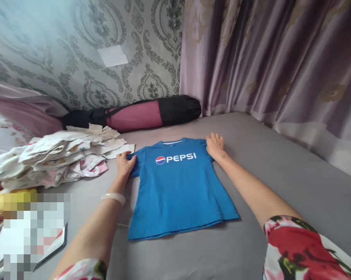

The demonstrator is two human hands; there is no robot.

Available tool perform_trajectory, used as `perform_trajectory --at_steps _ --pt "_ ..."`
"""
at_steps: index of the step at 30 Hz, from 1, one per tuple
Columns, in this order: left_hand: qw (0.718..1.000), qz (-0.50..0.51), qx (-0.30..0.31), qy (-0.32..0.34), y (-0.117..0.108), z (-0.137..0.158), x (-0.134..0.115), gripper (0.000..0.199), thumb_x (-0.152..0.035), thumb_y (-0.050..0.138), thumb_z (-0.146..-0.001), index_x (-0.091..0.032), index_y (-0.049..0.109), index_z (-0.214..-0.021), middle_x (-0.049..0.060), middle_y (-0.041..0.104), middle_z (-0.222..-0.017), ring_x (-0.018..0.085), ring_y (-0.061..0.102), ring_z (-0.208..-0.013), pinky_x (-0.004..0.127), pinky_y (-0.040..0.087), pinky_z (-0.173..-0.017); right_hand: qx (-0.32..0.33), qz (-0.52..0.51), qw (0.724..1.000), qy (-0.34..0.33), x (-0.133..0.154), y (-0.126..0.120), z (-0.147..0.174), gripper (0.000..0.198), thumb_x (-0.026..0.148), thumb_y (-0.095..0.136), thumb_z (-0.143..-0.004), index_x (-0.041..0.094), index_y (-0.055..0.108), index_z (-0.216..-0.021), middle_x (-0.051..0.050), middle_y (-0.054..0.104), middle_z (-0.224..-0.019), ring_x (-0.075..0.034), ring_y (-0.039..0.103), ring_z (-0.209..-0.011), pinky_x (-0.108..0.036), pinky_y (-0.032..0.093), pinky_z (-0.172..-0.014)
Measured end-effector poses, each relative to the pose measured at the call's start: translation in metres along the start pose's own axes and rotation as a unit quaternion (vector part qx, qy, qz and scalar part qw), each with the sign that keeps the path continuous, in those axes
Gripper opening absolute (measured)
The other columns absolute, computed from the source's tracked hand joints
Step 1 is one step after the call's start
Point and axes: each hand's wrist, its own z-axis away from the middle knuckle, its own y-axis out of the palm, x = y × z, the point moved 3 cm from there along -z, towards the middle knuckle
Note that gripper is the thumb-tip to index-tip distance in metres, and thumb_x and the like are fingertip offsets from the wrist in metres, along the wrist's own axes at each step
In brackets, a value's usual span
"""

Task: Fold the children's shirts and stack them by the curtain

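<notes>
A blue T-shirt (175, 190) with a PEPSI print lies flat, front up, its neckline away from me and its hem toward me. My left hand (125, 163) is at the sleeve on the left, thumb and fingers closed on its edge. On the opposite side, my right hand (215, 144) grips the other sleeve, with the fingertips partly hidden. Both arms reach forward along the shirt's sides. The shirt's body looks smooth, and its hem shows two slightly offset layers.
A grey sheet (280, 175) spreads under everything. Light-coloured clothes (55, 155) are piled at left. Behind lies a long black and maroon bag (134, 114) against the patterned wall. Purple curtains (251, 54) hang at right. A pixelated flat object (32, 233) lies at lower left.
</notes>
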Motion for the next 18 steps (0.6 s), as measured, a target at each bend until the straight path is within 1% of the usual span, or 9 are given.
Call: perform_trajectory --at_steps 2,3,4,5,7,10,14,16,18 --pt "1.000 -0.006 -0.013 0.000 0.000 0.000 0.000 0.048 -0.039 0.059 -0.073 -0.015 0.065 -0.114 0.013 0.057 -0.109 0.029 0.057 -0.107 0.042 0.043 -0.101 0.000 0.007 0.997 -0.079 0.030 0.011 0.004 0.046 0.018 0.026 -0.096 0.015 0.053 -0.133 -0.017 0.047 -0.145 -0.031 0.038 -0.136 -0.049 0.025 -0.112" --pt "1.000 -0.004 -0.006 0.005 0.001 0.000 0.000 0.047 -0.036 0.058 -0.074 -0.016 0.064 -0.116 0.012 0.057 -0.107 0.028 0.058 -0.104 0.041 0.044 -0.100 0.011 0.010 0.992 -0.128 0.045 0.017 0.006 0.048 0.022 0.026 -0.097 0.012 0.048 -0.138 -0.017 0.043 -0.149 -0.029 0.036 -0.138 -0.047 0.022 -0.114" --pt "1.000 0.000 -0.001 0.010 0.002 0.000 0.000 0.046 -0.033 0.057 -0.075 -0.016 0.064 -0.117 0.012 0.058 -0.106 0.026 0.059 -0.101 0.040 0.044 -0.099 0.026 0.014 0.988 -0.151 0.058 0.024 0.008 0.051 0.026 0.028 -0.098 0.010 0.042 -0.143 -0.017 0.038 -0.152 -0.028 0.031 -0.141 -0.046 0.018 -0.116" --pt "1.000 0.005 0.001 0.015 0.002 0.000 0.001 0.044 -0.030 0.055 -0.076 -0.016 0.064 -0.116 0.011 0.059 -0.105 0.026 0.059 -0.099 0.040 0.045 -0.098 0.043 0.018 0.987 -0.152 0.068 0.031 0.010 0.054 0.032 0.028 -0.099 0.008 0.036 -0.147 -0.017 0.033 -0.156 -0.028 0.026 -0.144 -0.046 0.015 -0.118" --pt "1.000 0.018 -0.007 0.019 0.001 0.000 0.002 0.040 -0.024 0.052 -0.077 -0.016 0.064 -0.114 0.011 0.060 -0.103 0.025 0.059 -0.099 0.040 0.045 -0.097 0.078 0.024 0.989 -0.127 0.080 0.044 0.011 0.062 0.041 0.026 -0.100 0.006 0.028 -0.151 -0.017 0.024 -0.159 -0.027 0.018 -0.147 -0.047 0.011 -0.119" --pt "0.999 0.030 -0.028 0.014 0.000 -0.001 0.003 0.036 -0.019 0.050 -0.076 -0.016 0.066 -0.109 0.010 0.062 -0.100 0.025 0.059 -0.100 0.040 0.045 -0.097 0.094 0.032 0.990 -0.097 0.082 0.054 0.009 0.066 0.046 0.021 -0.100 0.005 0.025 -0.152 -0.015 0.019 -0.161 -0.027 0.014 -0.148 -0.047 0.009 -0.120" --pt "0.998 0.042 -0.040 -0.017 -0.001 -0.003 0.001 0.036 -0.022 0.052 -0.075 -0.015 0.067 -0.107 0.009 0.062 -0.095 0.024 0.060 -0.091 0.039 0.048 -0.093 0.080 0.015 0.991 -0.106 0.077 0.054 0.006 0.065 0.046 0.026 -0.100 0.006 0.028 -0.152 -0.014 0.022 -0.160 -0.026 0.015 -0.148 -0.048 0.008 -0.120" --pt "0.996 0.063 -0.047 -0.037 -0.003 -0.003 0.002 0.040 -0.029 0.054 -0.075 -0.013 0.066 -0.110 0.010 0.062 -0.097 0.023 0.061 -0.088 0.037 0.049 -0.089 0.080 -0.029 0.988 -0.129 0.075 0.048 0.006 0.061 0.041 0.030 -0.100 0.007 0.035 -0.149 -0.014 0.026 -0.159 -0.025 0.019 -0.148 -0.045 0.012 -0.120" --pt "0.993 0.087 -0.057 -0.056 -0.006 -0.003 0.005 0.047 -0.036 0.055 -0.076 -0.010 0.063 -0.114 0.012 0.063 -0.102 0.022 0.062 -0.089 0.035 0.050 -0.086 0.054 -0.094 0.983 -0.149 0.071 0.036 0.010 0.053 0.033 0.034 -0.098 0.008 0.045 -0.143 -0.014 0.036 -0.154 -0.022 0.030 -0.144 -0.038 0.021 -0.118"
